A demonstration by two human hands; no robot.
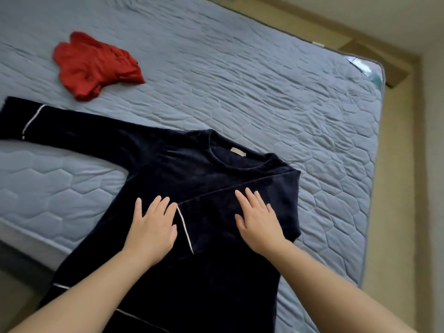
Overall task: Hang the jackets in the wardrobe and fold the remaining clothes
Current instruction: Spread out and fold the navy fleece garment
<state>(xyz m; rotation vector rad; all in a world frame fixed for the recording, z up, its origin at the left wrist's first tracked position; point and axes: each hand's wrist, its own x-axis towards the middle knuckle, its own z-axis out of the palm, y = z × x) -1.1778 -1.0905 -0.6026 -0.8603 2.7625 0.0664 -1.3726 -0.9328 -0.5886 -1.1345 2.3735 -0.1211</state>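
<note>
Pressing the left hand (153, 227) flat on the navy top (168, 169), fingers straight and slightly spread, gripping nothing. Resting it on the top's chest, just beside the white-piped cuff (185, 227) of the folded sleeve (216, 207).

Pressing the right hand (258, 224) flat as well, open, fingers straight, gripping nothing. Laying it directly on that folded sleeve, toward the shoulder where the sleeve is doubling back across the top's chest.

Lying spread out on the bed (264, 80), neckline facing away from the camera, with a small pale label (238, 151) showing inside the collar. Stretching the outstretched sleeve (60, 126) straight out from the top's opposite shoulder, flat on the bed, with white piping crossing it near the cuff. Running the top's lower part toward the camera and under both forearms, with thin white piping showing there too. Reaching past the bed's near edge on the left-hand side.

Sitting crumpled beyond the outstretched sleeve, well apart from the top and touching neither hand: a red garment (93, 66), also on the bed.

Showing a wooden bed frame (374, 51) and pale floor (403, 188) far past the top's folded-sleeve side.
</note>
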